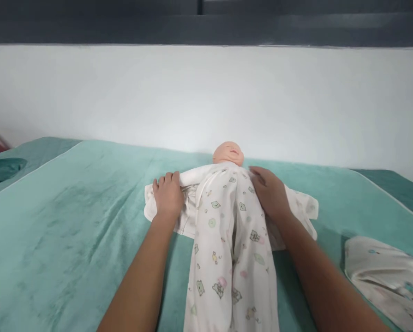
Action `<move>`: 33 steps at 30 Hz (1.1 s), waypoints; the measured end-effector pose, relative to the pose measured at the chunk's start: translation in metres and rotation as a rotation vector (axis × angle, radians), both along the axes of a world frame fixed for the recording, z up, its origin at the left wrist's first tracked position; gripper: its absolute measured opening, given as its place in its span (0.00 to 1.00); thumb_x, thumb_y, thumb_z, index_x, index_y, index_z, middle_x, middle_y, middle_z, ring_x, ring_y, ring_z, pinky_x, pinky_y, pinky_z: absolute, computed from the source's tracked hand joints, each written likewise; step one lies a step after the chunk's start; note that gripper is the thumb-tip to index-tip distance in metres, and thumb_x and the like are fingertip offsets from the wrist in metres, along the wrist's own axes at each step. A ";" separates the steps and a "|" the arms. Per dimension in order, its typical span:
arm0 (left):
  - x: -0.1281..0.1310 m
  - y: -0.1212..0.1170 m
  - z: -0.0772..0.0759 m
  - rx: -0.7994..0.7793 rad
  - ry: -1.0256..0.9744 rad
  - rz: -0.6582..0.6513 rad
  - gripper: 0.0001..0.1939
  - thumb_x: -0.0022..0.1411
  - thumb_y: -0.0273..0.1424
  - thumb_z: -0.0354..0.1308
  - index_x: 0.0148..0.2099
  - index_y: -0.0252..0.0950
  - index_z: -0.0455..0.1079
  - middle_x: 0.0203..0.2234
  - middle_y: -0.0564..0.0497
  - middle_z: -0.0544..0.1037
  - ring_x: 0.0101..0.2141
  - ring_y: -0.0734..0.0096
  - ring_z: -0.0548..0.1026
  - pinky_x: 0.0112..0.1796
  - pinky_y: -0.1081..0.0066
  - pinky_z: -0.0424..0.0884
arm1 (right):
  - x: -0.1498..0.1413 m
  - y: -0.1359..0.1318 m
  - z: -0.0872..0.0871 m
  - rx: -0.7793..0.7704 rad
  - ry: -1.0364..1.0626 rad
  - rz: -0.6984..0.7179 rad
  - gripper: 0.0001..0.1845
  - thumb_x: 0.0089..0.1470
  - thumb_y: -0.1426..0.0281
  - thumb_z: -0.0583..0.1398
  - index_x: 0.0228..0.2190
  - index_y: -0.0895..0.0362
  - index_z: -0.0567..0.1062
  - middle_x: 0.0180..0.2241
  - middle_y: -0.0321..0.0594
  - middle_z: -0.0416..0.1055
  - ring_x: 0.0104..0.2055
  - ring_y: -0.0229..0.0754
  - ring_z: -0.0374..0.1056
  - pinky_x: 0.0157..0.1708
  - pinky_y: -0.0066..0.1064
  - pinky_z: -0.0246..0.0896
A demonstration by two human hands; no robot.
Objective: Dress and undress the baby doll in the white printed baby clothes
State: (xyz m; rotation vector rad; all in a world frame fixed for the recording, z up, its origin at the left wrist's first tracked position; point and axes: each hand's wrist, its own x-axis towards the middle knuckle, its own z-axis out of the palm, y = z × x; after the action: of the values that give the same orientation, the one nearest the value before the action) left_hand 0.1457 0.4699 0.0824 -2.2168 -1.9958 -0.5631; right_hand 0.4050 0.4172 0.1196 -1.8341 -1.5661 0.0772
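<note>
A baby doll point(229, 154) lies on its back, with its head toward the white wall. A long white garment with printed green bears and pink figures point(223, 258) covers its body and reaches toward me. Under it spreads a white shirt point(306, 203), one sleeve out to each side. On the left, my left hand point(168, 194) has its fingers bent over the white sleeve. My right hand point(269, 191) lies along the right edge of the printed garment near the doll's shoulder, its slightly blurred fingers loosely stretched; its fingertips are partly hidden.
A teal sheet point(78, 240) covers the bed under the doll. At the lower right lies a folded white cloth with blue prints point(388, 281). The white wall point(206, 97) rises behind the bed. At the left edge is a dark teal bunched fabric point(5, 168).
</note>
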 end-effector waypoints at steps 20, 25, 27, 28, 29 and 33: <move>0.144 -0.040 0.091 -0.166 0.127 -0.765 0.16 0.66 0.36 0.47 0.42 0.36 0.74 0.43 0.45 0.77 0.49 0.59 0.72 0.55 0.57 0.63 | 0.047 -0.007 -0.025 -0.071 0.013 -0.212 0.22 0.54 0.71 0.51 0.49 0.54 0.72 0.46 0.45 0.75 0.47 0.51 0.69 0.46 0.41 0.59; 0.195 -0.019 0.082 -0.328 0.442 -0.699 0.15 0.59 0.31 0.56 0.49 0.37 0.73 0.48 0.41 0.73 0.51 0.55 0.70 0.51 0.59 0.64 | 0.047 -0.007 -0.024 -0.095 0.052 -0.227 0.20 0.55 0.69 0.53 0.49 0.54 0.73 0.46 0.45 0.76 0.48 0.51 0.70 0.48 0.42 0.59; 0.206 -0.014 0.076 -0.353 0.454 -0.687 0.17 0.59 0.30 0.55 0.51 0.37 0.72 0.48 0.40 0.74 0.51 0.55 0.70 0.50 0.59 0.64 | 0.048 -0.007 -0.024 -0.093 0.066 -0.218 0.20 0.55 0.69 0.53 0.48 0.53 0.73 0.46 0.44 0.76 0.49 0.51 0.70 0.48 0.42 0.59; 0.209 -0.012 0.074 -0.361 0.456 -0.686 0.17 0.59 0.29 0.55 0.51 0.37 0.72 0.48 0.40 0.75 0.51 0.54 0.71 0.50 0.58 0.64 | 0.048 -0.006 -0.024 -0.088 0.073 -0.217 0.19 0.55 0.68 0.53 0.48 0.53 0.73 0.45 0.44 0.76 0.49 0.51 0.70 0.49 0.43 0.59; 0.212 -0.010 0.073 -0.371 0.460 -0.682 0.17 0.59 0.29 0.54 0.50 0.36 0.72 0.47 0.40 0.75 0.51 0.54 0.71 0.50 0.57 0.64 | 0.048 -0.006 -0.024 -0.080 0.084 -0.215 0.19 0.54 0.68 0.53 0.47 0.53 0.74 0.45 0.43 0.76 0.49 0.51 0.70 0.49 0.43 0.60; 0.211 -0.003 0.079 -0.398 0.469 -0.682 0.15 0.58 0.27 0.55 0.47 0.36 0.73 0.45 0.41 0.78 0.48 0.54 0.73 0.49 0.57 0.65 | 0.051 -0.005 -0.025 0.006 0.196 -0.211 0.19 0.49 0.71 0.54 0.44 0.53 0.75 0.43 0.42 0.77 0.47 0.49 0.71 0.48 0.42 0.62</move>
State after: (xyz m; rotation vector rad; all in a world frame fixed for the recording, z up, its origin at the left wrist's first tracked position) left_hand 0.3562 0.4668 0.1612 -2.9053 -1.1731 0.3393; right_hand 0.4565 0.4126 0.0943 -1.9140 -1.2311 0.1496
